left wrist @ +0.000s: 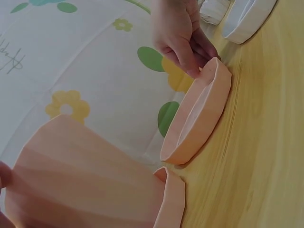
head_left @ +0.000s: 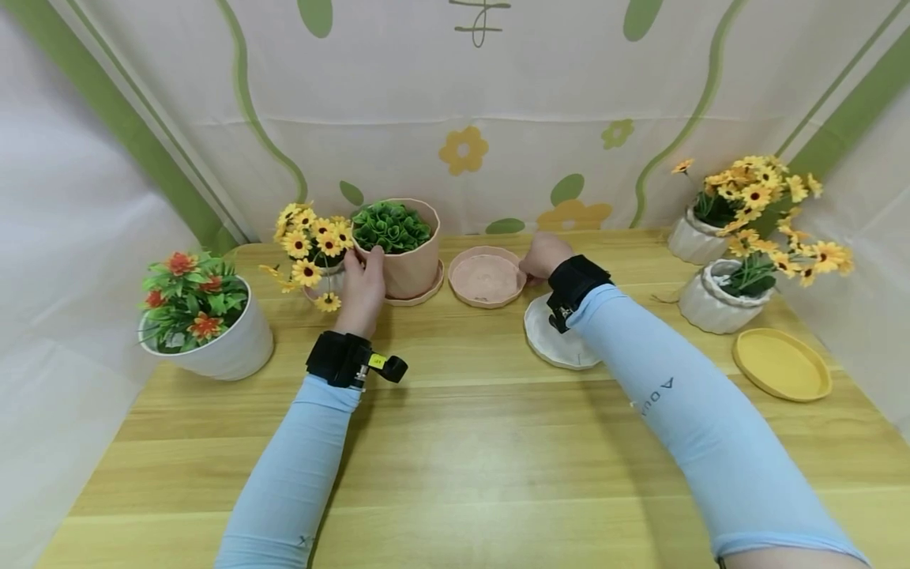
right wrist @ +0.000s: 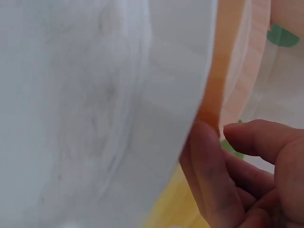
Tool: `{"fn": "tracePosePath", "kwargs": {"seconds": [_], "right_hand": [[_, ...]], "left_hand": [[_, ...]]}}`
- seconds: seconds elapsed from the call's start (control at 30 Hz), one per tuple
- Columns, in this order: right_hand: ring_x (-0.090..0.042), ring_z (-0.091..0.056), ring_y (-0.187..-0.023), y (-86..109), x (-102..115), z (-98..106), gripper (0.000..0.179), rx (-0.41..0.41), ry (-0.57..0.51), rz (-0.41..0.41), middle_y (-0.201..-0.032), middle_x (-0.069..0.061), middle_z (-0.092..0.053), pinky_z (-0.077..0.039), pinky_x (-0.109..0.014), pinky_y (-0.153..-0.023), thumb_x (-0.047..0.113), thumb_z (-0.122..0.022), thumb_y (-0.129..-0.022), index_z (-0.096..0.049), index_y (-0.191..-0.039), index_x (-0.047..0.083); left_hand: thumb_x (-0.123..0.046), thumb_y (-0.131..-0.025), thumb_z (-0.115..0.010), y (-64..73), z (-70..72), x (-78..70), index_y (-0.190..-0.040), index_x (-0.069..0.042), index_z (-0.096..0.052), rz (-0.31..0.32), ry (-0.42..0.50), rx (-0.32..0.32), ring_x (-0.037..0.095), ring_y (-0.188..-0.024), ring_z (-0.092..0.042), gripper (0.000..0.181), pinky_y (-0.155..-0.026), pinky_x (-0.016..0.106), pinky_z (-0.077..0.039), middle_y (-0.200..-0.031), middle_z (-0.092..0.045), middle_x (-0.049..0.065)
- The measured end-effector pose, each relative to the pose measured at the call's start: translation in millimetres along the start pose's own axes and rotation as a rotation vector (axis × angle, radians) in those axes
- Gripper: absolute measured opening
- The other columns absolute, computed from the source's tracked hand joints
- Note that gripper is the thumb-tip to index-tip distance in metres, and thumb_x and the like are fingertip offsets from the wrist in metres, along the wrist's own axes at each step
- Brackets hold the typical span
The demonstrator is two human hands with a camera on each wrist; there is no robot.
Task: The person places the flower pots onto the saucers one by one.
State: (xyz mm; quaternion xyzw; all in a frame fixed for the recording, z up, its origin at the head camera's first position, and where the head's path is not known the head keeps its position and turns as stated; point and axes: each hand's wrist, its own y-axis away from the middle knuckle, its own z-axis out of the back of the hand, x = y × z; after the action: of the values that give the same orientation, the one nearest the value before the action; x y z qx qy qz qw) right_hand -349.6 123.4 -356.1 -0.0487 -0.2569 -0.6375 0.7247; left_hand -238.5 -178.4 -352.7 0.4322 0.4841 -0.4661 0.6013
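Observation:
My left hand (head_left: pixel 362 288) holds the left side of a pink flower pot (head_left: pixel 412 273) with a leafy green plant (head_left: pixel 392 227) in it. The pot stands on a pink saucer (head_left: pixel 415 299); only fingertips (left wrist: pixel 4 175) of that hand show in the left wrist view. To the right is a second pink saucer (head_left: pixel 486 276), whose right rim my right hand (head_left: pixel 546 257) pinches between thumb and fingers. A white saucer (head_left: pixel 558 340) lies just under my right wrist and fills much of the right wrist view.
At left stand a white pot (head_left: pixel 231 348) with red flowers and a small pot of yellow flowers (head_left: pixel 307 245) beside my left hand. Two white pots (head_left: pixel 693 237) with yellow flowers and a yellow saucer (head_left: pixel 782 363) are at right. A printed curtain (head_left: pixel 398 142) hangs behind the table.

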Motion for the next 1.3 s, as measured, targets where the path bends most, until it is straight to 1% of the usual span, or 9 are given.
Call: {"fn": "tracePosePath", "kwargs": {"seconds": [0.07, 0.2, 0.4, 0.57, 0.77, 0.93, 1.13, 1.2, 1.3], "right_hand": [[-0.020, -0.068, -0.058, 7.2, -2.0, 5.7, 0.030, -0.002, -0.046, 0.022, -0.064, -0.011, -0.068, -0.049, -0.022, -0.055, 0.009, -0.056, -0.091, -0.072, -0.069, -0.004], [-0.026, -0.071, -0.067, 22.9, -6.6, 17.1, 0.027, -0.006, -0.168, 0.047, -0.076, -0.017, -0.069, -0.059, -0.031, -0.064, 0.009, -0.053, -0.095, -0.071, -0.092, -0.011], [-0.027, -0.071, -0.075, 40.8, -20.7, 25.0, 0.032, -0.024, -0.282, 0.054, -0.097, -0.024, -0.070, -0.060, -0.036, -0.071, 0.008, -0.055, -0.096, -0.062, -0.118, -0.014], [-0.030, -0.069, -0.086, 60.5, -37.2, 29.8, 0.032, -0.034, -0.195, 0.069, -0.104, -0.021, -0.069, -0.057, -0.035, -0.075, 0.014, -0.058, -0.098, -0.066, -0.120, -0.008], [-0.039, -0.062, -0.103, 87.9, -60.3, 28.8, 0.032, -0.119, -0.069, 0.104, -0.116, -0.025, -0.066, -0.050, -0.049, -0.086, 0.018, -0.060, -0.099, -0.067, -0.121, -0.005], [-0.041, -0.061, -0.104, 99.8, -77.9, 20.7, 0.032, -0.158, -0.048, 0.088, -0.115, -0.025, -0.066, -0.049, -0.052, -0.086, 0.018, -0.062, -0.098, -0.069, -0.118, -0.006], [-0.040, -0.060, -0.106, 104.4, -85.8, 16.1, 0.033, -0.140, -0.054, 0.057, -0.117, -0.024, -0.066, -0.049, -0.052, -0.088, 0.022, -0.062, -0.098, -0.069, -0.118, -0.004], [-0.040, -0.060, -0.107, 105.3, -87.3, 15.7, 0.033, -0.134, -0.061, 0.052, -0.118, -0.024, -0.065, -0.049, -0.052, -0.089, 0.023, -0.062, -0.099, -0.069, -0.118, -0.003], [-0.041, -0.060, -0.108, 106.9, -89.8, 15.0, 0.034, -0.123, -0.069, 0.047, -0.119, -0.025, -0.065, -0.049, -0.052, -0.089, 0.023, -0.061, -0.099, -0.069, -0.119, -0.003]], "left_hand": [[-0.052, -0.103, -0.036, -0.4, 0.2, 0.1, -0.159, -0.016, 0.009, -0.003, -0.002, 0.002, 0.013, -0.148, -0.003, 0.080, -0.119, 0.034, -0.012, -0.165, 0.005, 0.004], [-0.051, -0.104, -0.036, -1.4, 1.2, 0.5, -0.158, -0.015, 0.010, -0.003, -0.006, 0.009, 0.012, -0.148, -0.002, 0.080, -0.119, 0.033, -0.012, -0.165, 0.006, 0.004], [-0.051, -0.105, -0.034, -1.0, 4.6, 0.3, -0.158, -0.015, 0.011, 0.011, -0.035, 0.028, 0.013, -0.148, -0.002, 0.078, -0.120, 0.034, -0.012, -0.165, 0.006, 0.004], [-0.050, -0.105, -0.033, 0.7, 6.0, -1.3, -0.158, -0.015, 0.011, 0.002, -0.051, 0.045, 0.013, -0.148, -0.002, 0.077, -0.120, 0.034, -0.012, -0.165, 0.005, 0.003], [-0.050, -0.105, -0.033, 2.1, 9.4, -4.5, -0.158, -0.018, 0.009, -0.011, -0.068, 0.059, 0.012, -0.148, -0.003, 0.075, -0.120, 0.035, -0.013, -0.165, 0.004, 0.002], [-0.047, -0.107, -0.031, 5.9, 12.3, -4.8, -0.158, -0.019, 0.008, -0.048, -0.083, 0.090, 0.013, -0.148, -0.001, 0.071, -0.120, 0.036, -0.012, -0.165, 0.004, 0.001], [-0.042, -0.108, -0.029, 12.4, 16.6, -7.7, -0.158, -0.018, 0.008, -0.077, -0.109, 0.141, 0.016, -0.149, -0.001, 0.067, -0.120, 0.037, -0.009, -0.165, 0.004, 0.004], [-0.040, -0.108, -0.030, 15.2, 17.7, -9.8, -0.159, -0.017, 0.005, -0.083, -0.119, 0.162, 0.016, -0.149, -0.001, 0.065, -0.120, 0.038, -0.010, -0.165, 0.003, 0.005], [-0.038, -0.109, -0.032, 26.5, 21.5, -15.0, -0.159, -0.012, -0.006, -0.140, -0.158, 0.180, 0.018, -0.149, -0.007, 0.062, -0.120, 0.039, -0.014, -0.165, -0.006, 0.007]]}}
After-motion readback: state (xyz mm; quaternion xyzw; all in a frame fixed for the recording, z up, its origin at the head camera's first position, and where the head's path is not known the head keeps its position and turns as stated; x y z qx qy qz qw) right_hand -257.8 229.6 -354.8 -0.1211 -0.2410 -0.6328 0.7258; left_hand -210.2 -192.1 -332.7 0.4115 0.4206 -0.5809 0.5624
